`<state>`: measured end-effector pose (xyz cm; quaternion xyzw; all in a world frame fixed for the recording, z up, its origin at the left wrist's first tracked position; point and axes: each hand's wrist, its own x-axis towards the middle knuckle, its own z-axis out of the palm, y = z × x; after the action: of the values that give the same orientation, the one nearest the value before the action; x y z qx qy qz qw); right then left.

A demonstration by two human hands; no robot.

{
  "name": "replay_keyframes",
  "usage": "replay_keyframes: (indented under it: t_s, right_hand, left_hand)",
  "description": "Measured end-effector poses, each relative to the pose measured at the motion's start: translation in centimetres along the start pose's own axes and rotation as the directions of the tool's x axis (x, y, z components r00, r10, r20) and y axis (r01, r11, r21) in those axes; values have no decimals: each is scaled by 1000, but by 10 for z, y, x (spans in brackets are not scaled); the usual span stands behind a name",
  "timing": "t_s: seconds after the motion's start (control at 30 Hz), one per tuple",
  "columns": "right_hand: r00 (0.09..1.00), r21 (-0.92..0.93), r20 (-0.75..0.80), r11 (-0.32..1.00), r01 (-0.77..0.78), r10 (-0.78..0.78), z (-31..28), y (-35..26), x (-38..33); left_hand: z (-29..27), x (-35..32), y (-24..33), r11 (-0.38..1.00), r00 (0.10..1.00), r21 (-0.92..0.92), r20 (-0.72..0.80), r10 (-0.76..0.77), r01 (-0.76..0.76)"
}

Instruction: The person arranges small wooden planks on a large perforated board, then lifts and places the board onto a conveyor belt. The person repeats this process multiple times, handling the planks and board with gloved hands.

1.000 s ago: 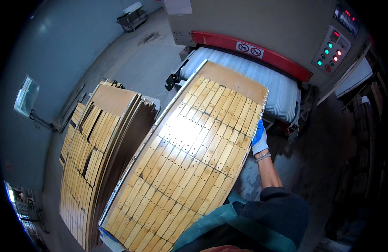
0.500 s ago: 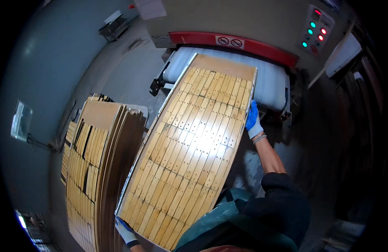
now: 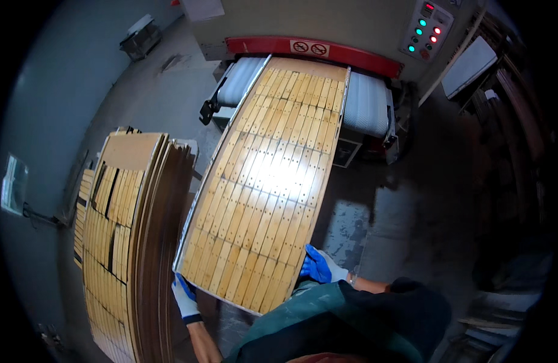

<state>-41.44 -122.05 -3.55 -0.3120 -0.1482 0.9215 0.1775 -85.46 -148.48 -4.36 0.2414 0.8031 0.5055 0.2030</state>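
Observation:
A long board [image 3: 309, 65] covered with rows of light wooden slats [image 3: 255, 206] slopes away from me. Each slat has small dark holes, and a bright glare lies on the middle. Its far end rests on the white conveyor belt [image 3: 366, 106], up against the machine's opening. My left hand [image 3: 185, 297], in a white and blue glove, is closed on the near left corner, its fingers partly hidden beneath. At the right edge near the close end, my gloved right hand [image 3: 320, 265] holds the board from the side, some fingers out of sight under it.
To the left stands a stack of similar slatted boards [image 3: 125, 151] leaning upright together. Ahead is a large machine with a red bar [image 3: 255, 45] and a panel of lit buttons [image 3: 427, 30]. Sheets and planks [image 3: 469, 66] lean along the right side.
The board has moved forward, its far end now at the machine's opening. My right hand has slid back along the right edge toward me; my left hand stays on the near corner.

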Motion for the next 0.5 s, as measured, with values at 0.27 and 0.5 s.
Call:
replay_keyframes:
  t_s: [0.27,0.5]
  right_hand:
    - [895,-197,-299,939,281,-330,31,22,-5]
    - [699,-372,-449,827,421,-557,54,33,4]
  left_hand:
    - [-7,-16,42,998,989,-60,150,10,-1]
    - [-14,-5,22,878,937,-453,348,18,151]
